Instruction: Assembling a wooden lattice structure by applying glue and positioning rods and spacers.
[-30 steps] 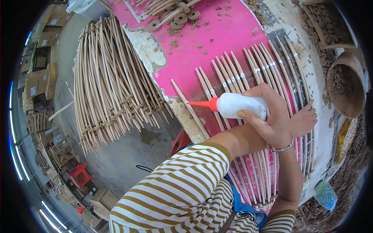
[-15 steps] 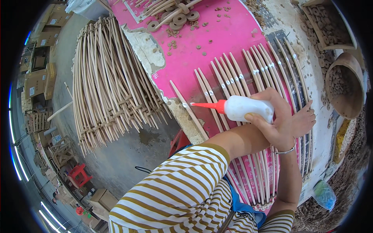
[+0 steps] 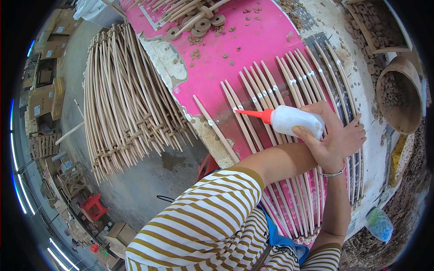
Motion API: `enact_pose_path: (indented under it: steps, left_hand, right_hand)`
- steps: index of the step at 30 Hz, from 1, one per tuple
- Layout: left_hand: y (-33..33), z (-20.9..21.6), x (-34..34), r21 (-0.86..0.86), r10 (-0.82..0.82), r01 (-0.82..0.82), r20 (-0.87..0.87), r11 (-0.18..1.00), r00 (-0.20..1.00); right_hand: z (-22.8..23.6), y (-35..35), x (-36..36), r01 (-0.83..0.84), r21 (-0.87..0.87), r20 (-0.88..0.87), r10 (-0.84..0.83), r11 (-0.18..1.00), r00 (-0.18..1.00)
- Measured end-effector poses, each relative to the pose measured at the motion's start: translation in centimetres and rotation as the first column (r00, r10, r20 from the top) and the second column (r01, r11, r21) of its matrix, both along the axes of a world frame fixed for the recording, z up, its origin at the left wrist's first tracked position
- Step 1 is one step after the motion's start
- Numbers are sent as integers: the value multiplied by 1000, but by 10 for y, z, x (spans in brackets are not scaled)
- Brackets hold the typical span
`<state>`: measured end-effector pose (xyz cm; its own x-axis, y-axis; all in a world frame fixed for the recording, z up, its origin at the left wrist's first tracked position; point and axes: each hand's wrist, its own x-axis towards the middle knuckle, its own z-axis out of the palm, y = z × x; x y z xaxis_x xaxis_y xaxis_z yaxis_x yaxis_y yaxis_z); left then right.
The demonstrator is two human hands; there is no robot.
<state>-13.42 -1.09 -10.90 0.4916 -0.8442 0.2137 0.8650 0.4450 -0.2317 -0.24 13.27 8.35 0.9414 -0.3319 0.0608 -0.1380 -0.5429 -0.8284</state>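
Observation:
My right hand (image 3: 329,135), with a bangle at the wrist, is closed around a white squeeze bottle (image 3: 296,122) with a red cap and long red nozzle. The nozzle points left, its tip at a white dab on one of the paired wooden sticks (image 3: 231,99). To the left lies a single tapered stick (image 3: 203,110), also bearing a white dab. Several more sticks (image 3: 296,72) lie side by side with white dabs near their upper ends. Beneath my right wrist crosses my left forearm; my left hand (image 3: 355,134) rests on the right-hand sticks, fingers stretched out.
A large bundle of sticks (image 3: 122,99) stands left of the pink-topped table (image 3: 253,40). Wooden rings (image 3: 202,25) and more sticks lie at its far end. On the right are a round container (image 3: 398,108) and a wooden box (image 3: 395,34), both holding small wooden pieces.
The nozzle tip has moved right, from beside the single left stick to the paired sticks. My right hand has shifted slightly with the bottle; my left hand stays on the sticks.

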Motion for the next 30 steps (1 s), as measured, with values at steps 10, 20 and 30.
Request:
enact_pose_path:
  steps: [10, 20, 30]
  left_hand:
    - [87, 49, 109, -101, -27, -336, 934, 937, -357]
    - [68, 72, 92, -423, -150, -346, 430, 838, -890]
    - [59, 68, 91, -437, -107, -315, 437, 843, -893]
  right_hand:
    - [14, -21, -115, 484, 292, 7, -507, 825, 862]
    - [-26, 55, -520, 861, 317, 220, -852, -399, -476]
    - [-144, 59, -631, 886, -77, 330, -851, -457, -410]
